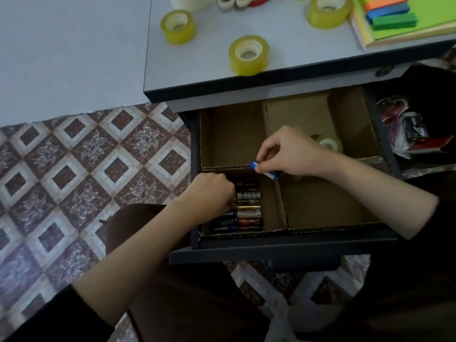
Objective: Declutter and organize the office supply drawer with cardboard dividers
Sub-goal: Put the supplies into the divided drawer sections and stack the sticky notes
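The fingers (267,154) of the right hand (291,154) are drawn narrow and pinch a blue battery (265,172) by its side. They hold it tilted just above the cardboard dividers (278,201), where the cross wall meets the wall between the two near compartments. The left hand (212,191) is curled knuckles-up and reaches down into the near-left compartment. Its fingertips are hidden against the batteries (248,206), so I cannot tell whether it grips one or only touches them. Those batteries lie side by side in rows, filling most of that compartment. The near-right compartment shows bare cardboard, and so does the far-left one. In a far compartment to the right, a yellowish tape roll (330,144) peeks out from behind the right wrist. All this sits in the dark open drawer (271,245), pulled out over the person's lap. Above it, the pale surface (197,65) carries three yellow tape rolls (248,55), some smaller rolls at the far edge, and coloured sticky notes (389,13) on a stack of paper (431,16). Clear bags of small items (404,124) lie right of the drawer. A patterned floor (74,169) spreads to the left.
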`<state>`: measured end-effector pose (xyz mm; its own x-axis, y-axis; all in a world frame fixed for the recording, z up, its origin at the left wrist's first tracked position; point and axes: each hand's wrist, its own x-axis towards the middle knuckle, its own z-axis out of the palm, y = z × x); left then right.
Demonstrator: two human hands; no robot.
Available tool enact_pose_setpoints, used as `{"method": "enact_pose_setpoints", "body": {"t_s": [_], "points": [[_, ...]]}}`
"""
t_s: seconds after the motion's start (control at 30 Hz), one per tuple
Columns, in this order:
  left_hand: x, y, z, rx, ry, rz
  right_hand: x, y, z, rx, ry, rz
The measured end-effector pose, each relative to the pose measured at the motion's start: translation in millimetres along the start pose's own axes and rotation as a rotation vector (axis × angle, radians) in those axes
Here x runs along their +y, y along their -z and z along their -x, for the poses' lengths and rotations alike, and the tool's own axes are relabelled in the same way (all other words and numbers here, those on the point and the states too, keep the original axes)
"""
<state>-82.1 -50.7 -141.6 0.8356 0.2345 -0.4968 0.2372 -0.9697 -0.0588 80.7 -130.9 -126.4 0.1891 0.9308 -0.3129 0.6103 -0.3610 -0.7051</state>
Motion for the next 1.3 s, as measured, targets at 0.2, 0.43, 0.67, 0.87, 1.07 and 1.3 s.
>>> {"method": "enact_pose_setpoints", "body": {"t_s": [0.2,0.43,0.67,0.87,1.07,1.3], "points": [[6.3,-10.2,-0.3,0.025,0.031,-0.094,-0.5,-1.1,-1.2,-0.006,0.003,0.0],[1.1,-12.9,6.8,0.133,0.003,0.069,-1.8,-0.6,1.0,-0.002,0.011,-0.004],[-34.6,-18.0,30.7,0.776,0.251,0.644,-16.6,-15.8,7.6,-0.173,0.048,-0.053],[-42.2,-46.5,15.1,0.744,0.437,0.697,-25.7,-62.0,-11.7,-0.239,0.084,0.218],[-35.1,-56.2,8.6,0.752,0.428,0.697,-30.4,-84.6,-19.2,-0.173,0.081,0.325],[-34.0,-60.4,6.8,0.77,0.408,0.72,-22.3,-88.8,-17.8,-0.138,0.013,0.272]]}}
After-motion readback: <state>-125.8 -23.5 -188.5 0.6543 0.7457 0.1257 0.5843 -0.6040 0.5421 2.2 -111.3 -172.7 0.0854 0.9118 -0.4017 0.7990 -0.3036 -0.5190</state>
